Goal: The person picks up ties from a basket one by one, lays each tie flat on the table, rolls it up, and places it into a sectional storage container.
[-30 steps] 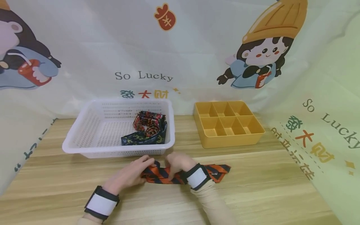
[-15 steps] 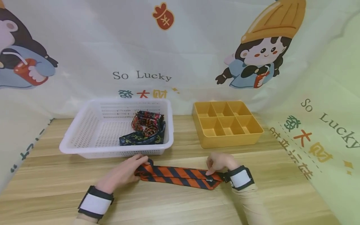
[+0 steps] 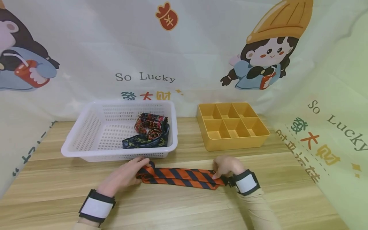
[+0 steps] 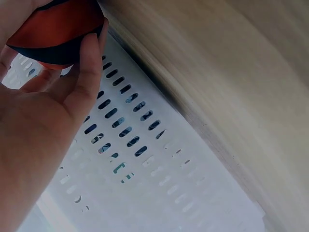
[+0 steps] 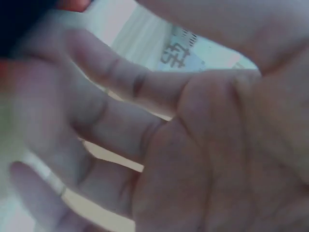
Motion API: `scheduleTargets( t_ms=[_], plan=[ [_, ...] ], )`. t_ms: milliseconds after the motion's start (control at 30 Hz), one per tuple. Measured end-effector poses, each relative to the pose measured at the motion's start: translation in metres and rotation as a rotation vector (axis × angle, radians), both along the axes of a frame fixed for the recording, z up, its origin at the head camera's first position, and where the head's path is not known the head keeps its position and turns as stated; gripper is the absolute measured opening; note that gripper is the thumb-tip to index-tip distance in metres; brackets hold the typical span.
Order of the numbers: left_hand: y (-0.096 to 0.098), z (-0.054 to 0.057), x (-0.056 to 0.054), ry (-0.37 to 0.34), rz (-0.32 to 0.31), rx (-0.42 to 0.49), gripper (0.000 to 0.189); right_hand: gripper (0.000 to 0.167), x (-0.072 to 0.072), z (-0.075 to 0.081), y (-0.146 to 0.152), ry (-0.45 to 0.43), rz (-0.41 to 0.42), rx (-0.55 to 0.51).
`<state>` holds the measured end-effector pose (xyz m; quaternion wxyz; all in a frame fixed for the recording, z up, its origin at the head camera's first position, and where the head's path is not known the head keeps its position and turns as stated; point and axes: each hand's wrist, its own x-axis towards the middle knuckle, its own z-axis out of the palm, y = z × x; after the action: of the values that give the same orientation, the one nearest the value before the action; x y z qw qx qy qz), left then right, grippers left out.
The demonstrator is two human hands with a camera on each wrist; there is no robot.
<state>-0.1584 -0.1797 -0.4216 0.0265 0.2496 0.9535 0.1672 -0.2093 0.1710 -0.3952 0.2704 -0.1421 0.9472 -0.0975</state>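
Observation:
An orange and navy striped necktie [image 3: 184, 179] stretches sideways between the two hands on the table, its left end partly rolled up. My left hand [image 3: 122, 175] curls its fingers and thumb round that rolled end. In the left wrist view the roll [image 4: 63, 31] bulges between thumb and fingers. At the tie's right end my right hand [image 3: 229, 166] pinches the fabric near its pointed tip, which the hand partly covers. The right wrist view has the right palm [image 5: 227, 145] large and blurred, with dark and orange cloth at the upper left edge.
Behind the left hand stands a white perforated basket [image 3: 69, 148] with rolled patterned neckties [image 3: 155, 132] at its right side. A yellow box [image 3: 235, 144] with several square compartments stands behind the right hand. Printed cloth [image 3: 195, 64] hangs along the back and sides.
My right hand has slid right from the tie's middle to its far end, and the tie now lies longer and flatter. The left hand has shifted slightly left with the roll.

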Motion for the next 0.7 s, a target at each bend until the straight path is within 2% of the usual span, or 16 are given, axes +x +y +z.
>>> scheduleTargets(
  t_ms=[133, 267, 367, 467, 600, 700],
  plan=[
    [-0.001, 0.0, 0.0, 0.0, -0.001, -0.009, 0.065, 0.021, -0.002, -0.005, -0.001, 0.001, 0.025, -0.043],
    [-0.001, 0.0, -0.001, 0.002, -0.008, -0.008, 0.062, 0.025, -0.003, -0.008, -0.001, 0.05, 0.078, -0.108],
    [0.001, 0.001, -0.001, 0.032, -0.02, -0.001, 0.057, 0.024, -0.004, -0.009, -0.002, 0.097, 0.096, -0.134],
    [0.005, 0.002, -0.001, 0.103, -0.067, -0.013, 0.048, 0.019, -0.004, -0.009, -0.003, 0.121, 0.083, -0.12],
    [0.012, 0.001, 0.0, 0.251, -0.156, -0.062, 0.041, 0.016, -0.005, -0.01, -0.005, 0.149, 0.055, -0.11],
    [0.016, 0.0, 0.0, 0.327, -0.167, -0.081, 0.043, 0.017, -0.005, -0.011, -0.005, 0.161, 0.039, -0.113]
  ],
)
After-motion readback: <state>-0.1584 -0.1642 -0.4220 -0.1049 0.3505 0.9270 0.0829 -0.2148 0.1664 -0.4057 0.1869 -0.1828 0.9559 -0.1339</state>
